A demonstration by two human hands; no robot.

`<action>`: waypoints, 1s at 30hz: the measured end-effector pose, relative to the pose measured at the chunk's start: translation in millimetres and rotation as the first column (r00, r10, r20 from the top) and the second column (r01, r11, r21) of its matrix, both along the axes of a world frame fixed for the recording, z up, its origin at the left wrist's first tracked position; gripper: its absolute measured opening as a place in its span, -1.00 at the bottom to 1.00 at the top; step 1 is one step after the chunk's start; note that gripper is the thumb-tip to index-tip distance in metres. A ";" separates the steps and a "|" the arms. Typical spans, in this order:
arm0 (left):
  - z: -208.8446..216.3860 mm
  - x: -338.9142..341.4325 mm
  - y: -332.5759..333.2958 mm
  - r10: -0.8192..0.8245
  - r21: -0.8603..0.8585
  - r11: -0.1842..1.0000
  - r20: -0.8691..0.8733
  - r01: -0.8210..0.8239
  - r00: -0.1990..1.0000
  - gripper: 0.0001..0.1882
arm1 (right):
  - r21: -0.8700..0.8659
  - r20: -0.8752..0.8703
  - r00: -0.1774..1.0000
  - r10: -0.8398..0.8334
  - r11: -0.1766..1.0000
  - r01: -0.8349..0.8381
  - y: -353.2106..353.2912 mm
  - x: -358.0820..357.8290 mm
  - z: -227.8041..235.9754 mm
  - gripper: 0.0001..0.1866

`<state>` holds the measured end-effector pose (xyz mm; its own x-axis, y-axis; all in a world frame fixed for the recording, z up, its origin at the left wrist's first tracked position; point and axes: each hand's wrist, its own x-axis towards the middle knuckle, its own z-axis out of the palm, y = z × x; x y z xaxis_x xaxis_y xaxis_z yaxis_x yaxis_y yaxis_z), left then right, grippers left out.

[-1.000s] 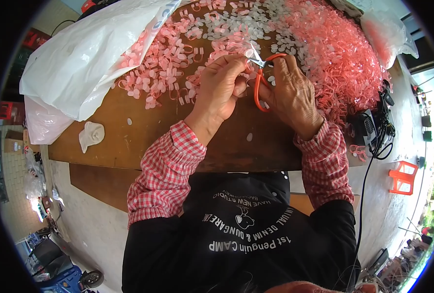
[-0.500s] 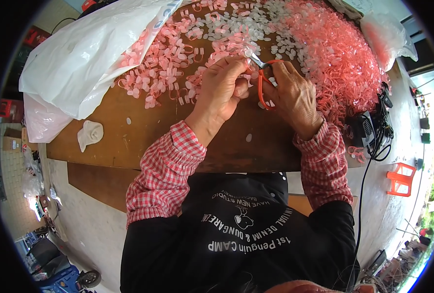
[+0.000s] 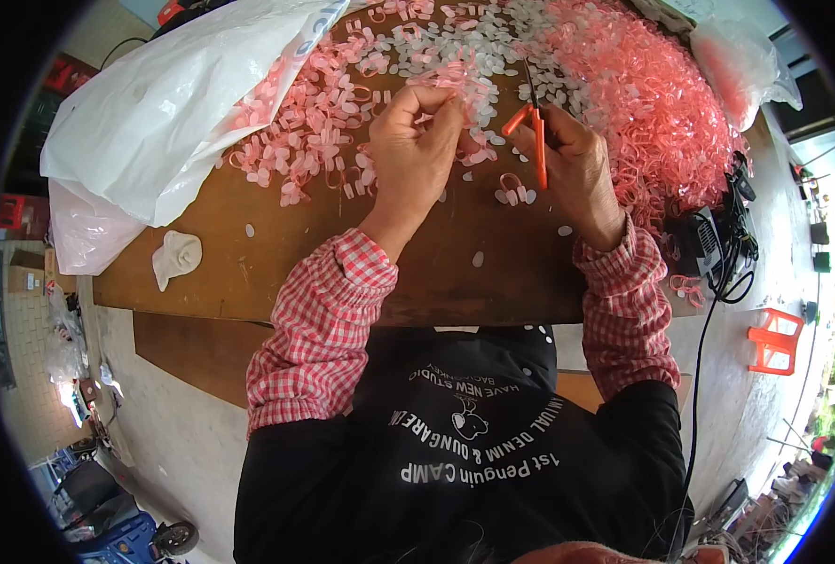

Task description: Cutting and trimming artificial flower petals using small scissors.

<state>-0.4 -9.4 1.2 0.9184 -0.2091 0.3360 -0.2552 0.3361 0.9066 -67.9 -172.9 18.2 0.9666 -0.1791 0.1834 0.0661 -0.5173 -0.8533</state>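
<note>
My right hand point(image 3: 582, 169) grips a pair of scissors with orange handles point(image 3: 540, 146). Their blades point(image 3: 529, 83) point away from me, seen nearly edge-on over the white bits. My left hand point(image 3: 413, 155) is closed in a pinch to the left of the scissors. What lies between its fingertips, if anything, blends with the small pink plastic pieces point(image 3: 464, 85) just beyond. A looped pink piece with pale round ends point(image 3: 512, 191) lies on the brown table point(image 3: 342, 263) between my hands. White oval bits point(image 3: 446, 45) are scattered at the far middle.
A big shiny heap of pink pieces point(image 3: 643, 103) covers the far right. Looser pink pieces point(image 3: 314, 132) spill beside a white plastic bag point(image 3: 182, 103) at left. A cream cloth item point(image 3: 176, 258) lies near the front left; a black adapter with cables point(image 3: 709, 249) sits at the right edge.
My hands have moved apart. The scissors have swung away from my left fingertips and now point straight ahead. A looped pink piece now shows on the table between my hands.
</note>
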 end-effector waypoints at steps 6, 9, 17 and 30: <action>-5.4 -7.8 -6.3 0.086 0.281 0.930 0.464 -0.239 0.882 -0.88 | 0.110 0.186 0.982 0.032 0.993 -0.053 2.5 6.0 -7.1 -0.78; -2.6 -10.5 -7.2 0.059 0.343 0.890 0.564 -0.299 0.823 -0.84 | -0.060 0.282 0.959 0.037 0.998 -0.020 0.1 8.0 -6.9 -0.79; -7.7 -10.0 -7.6 -0.009 0.379 0.894 0.547 -0.238 0.837 -0.88 | -0.051 0.273 0.956 -0.110 0.990 0.128 -23.7 12.1 -17.0 -0.79; -3.2 -5.6 -2.7 -0.259 -0.218 0.953 -0.241 0.208 0.935 -0.89 | 0.482 -0.035 0.968 0.248 0.853 -0.201 -5.2 8.4 -5.1 -0.72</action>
<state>-6.0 -12.1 -2.0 0.9116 -0.3857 0.1421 0.0908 0.5262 0.8455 -59.6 -178.1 13.1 0.9992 0.0023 0.0411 0.0411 -0.0330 -0.9986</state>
